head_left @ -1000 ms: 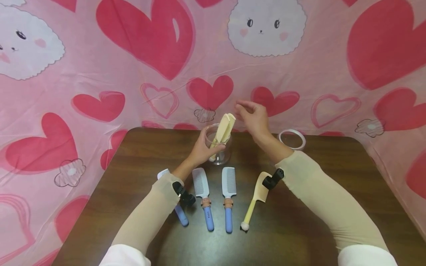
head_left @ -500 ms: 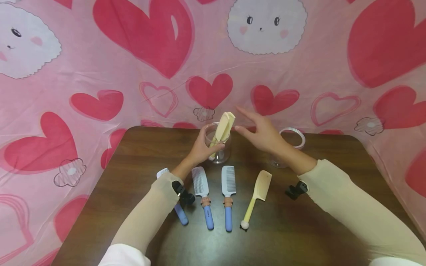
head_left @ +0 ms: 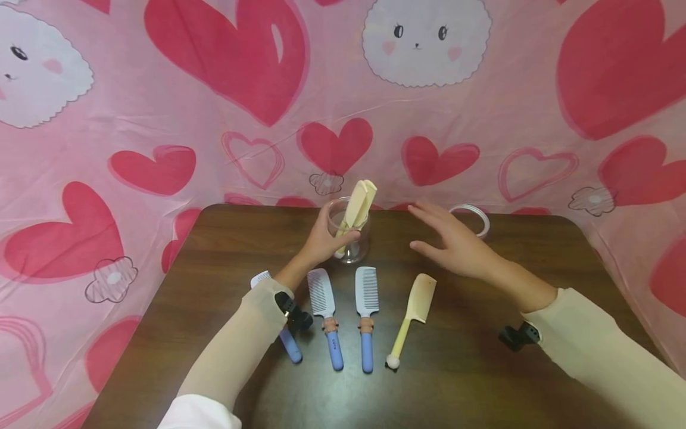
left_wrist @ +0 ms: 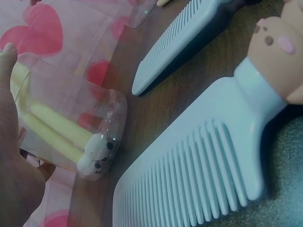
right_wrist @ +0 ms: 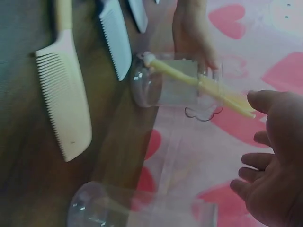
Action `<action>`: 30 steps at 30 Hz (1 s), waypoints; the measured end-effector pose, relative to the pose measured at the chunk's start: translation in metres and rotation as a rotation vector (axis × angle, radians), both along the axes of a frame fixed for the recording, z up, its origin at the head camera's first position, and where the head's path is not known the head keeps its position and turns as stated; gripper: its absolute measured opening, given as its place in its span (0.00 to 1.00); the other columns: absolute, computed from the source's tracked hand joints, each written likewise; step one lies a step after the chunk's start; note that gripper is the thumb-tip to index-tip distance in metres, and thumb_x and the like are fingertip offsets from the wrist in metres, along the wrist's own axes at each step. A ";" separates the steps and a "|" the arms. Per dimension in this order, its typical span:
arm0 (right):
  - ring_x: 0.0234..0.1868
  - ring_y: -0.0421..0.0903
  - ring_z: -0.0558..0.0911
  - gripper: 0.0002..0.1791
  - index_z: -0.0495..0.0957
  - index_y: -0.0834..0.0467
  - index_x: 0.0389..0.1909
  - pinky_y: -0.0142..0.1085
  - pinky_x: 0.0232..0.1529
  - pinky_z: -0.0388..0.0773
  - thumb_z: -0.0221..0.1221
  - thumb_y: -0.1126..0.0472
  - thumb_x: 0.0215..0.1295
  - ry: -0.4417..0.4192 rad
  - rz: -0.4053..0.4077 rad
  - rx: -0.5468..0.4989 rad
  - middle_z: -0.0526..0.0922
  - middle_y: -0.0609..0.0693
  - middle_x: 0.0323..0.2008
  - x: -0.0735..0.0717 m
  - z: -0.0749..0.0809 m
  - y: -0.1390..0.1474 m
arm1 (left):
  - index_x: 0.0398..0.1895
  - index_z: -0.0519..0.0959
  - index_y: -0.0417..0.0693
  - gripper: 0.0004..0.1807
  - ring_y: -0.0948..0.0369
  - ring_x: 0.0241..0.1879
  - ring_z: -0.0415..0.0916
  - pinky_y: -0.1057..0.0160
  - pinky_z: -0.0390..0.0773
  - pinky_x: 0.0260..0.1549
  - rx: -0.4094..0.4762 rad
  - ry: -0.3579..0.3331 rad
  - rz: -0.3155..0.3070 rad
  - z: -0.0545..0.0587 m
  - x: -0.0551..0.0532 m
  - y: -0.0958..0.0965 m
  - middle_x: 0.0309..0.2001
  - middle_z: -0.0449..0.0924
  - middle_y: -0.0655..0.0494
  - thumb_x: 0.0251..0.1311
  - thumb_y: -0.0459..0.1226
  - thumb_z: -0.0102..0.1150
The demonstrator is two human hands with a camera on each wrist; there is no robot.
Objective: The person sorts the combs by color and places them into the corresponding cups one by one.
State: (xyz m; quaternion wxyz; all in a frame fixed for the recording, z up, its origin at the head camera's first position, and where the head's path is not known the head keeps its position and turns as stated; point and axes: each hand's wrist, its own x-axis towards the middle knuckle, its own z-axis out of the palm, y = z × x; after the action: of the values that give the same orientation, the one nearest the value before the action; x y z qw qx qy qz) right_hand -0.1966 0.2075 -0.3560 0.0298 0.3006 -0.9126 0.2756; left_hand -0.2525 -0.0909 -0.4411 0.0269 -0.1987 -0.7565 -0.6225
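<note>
My left hand (head_left: 326,241) grips a clear jar (head_left: 354,255) near the table's back edge, thumb across its front. Two pale yellow combs (head_left: 360,202) stand tilted in this jar, heads sticking out above the rim. Through the wall, the left wrist view shows their yellow handles (left_wrist: 59,125) with white, black-spotted ends at the bottom. To the right of the jar, my right hand (head_left: 455,243) is raised with fingers spread and nothing held. Another yellow comb (head_left: 420,301) lies on the table in front of it, its handle toward me.
Two light blue combs (head_left: 321,292) with darker blue handles lie side by side before the jar. A third blue comb (head_left: 289,344) is partly covered by my left forearm. Behind my right hand stands a second clear jar (right_wrist: 94,208). A heart-print cloth (head_left: 252,71) hangs behind the table.
My right hand has moved from above the combs' heads down and to the right, its fingers spreading apart. The left hand keeps its hold on the jar.
</note>
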 end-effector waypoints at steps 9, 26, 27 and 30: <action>0.77 0.62 0.57 0.42 0.64 0.58 0.76 0.63 0.71 0.59 0.71 0.57 0.63 -0.064 0.134 0.098 0.62 0.60 0.76 0.022 -0.030 0.017 | 0.74 0.57 0.42 0.47 0.50 0.73 0.61 0.37 0.64 0.68 0.005 0.007 0.006 -0.016 -0.010 -0.001 0.71 0.65 0.44 0.55 0.28 0.74; 0.70 0.70 0.66 0.37 0.70 0.63 0.70 0.63 0.64 0.69 0.71 0.66 0.60 -0.153 0.257 0.235 0.68 0.70 0.70 0.029 -0.079 0.032 | 0.75 0.57 0.45 0.47 0.51 0.73 0.61 0.38 0.63 0.69 -0.005 -0.006 0.010 -0.017 -0.010 -0.001 0.72 0.65 0.45 0.54 0.29 0.74; 0.70 0.70 0.67 0.36 0.71 0.64 0.69 0.63 0.64 0.69 0.71 0.66 0.60 -0.136 0.264 0.241 0.68 0.70 0.69 0.028 -0.082 0.032 | 0.75 0.57 0.45 0.47 0.51 0.73 0.61 0.38 0.63 0.69 -0.009 -0.010 0.012 -0.016 -0.009 -0.002 0.72 0.65 0.46 0.55 0.30 0.74; 0.68 0.71 0.69 0.34 0.74 0.65 0.66 0.63 0.63 0.70 0.72 0.68 0.58 -0.094 0.275 0.246 0.70 0.71 0.67 0.027 -0.087 0.031 | 0.75 0.57 0.46 0.47 0.51 0.73 0.61 0.38 0.64 0.69 -0.014 -0.019 0.018 -0.016 -0.009 -0.002 0.72 0.65 0.46 0.55 0.31 0.75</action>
State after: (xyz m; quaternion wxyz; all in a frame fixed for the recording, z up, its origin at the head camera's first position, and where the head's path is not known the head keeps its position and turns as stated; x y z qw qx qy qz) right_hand -0.1696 0.2385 -0.4428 -0.0879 0.4108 -0.8900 0.1771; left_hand -0.2614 -0.0926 -0.4568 0.0238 -0.1862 -0.7629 -0.6186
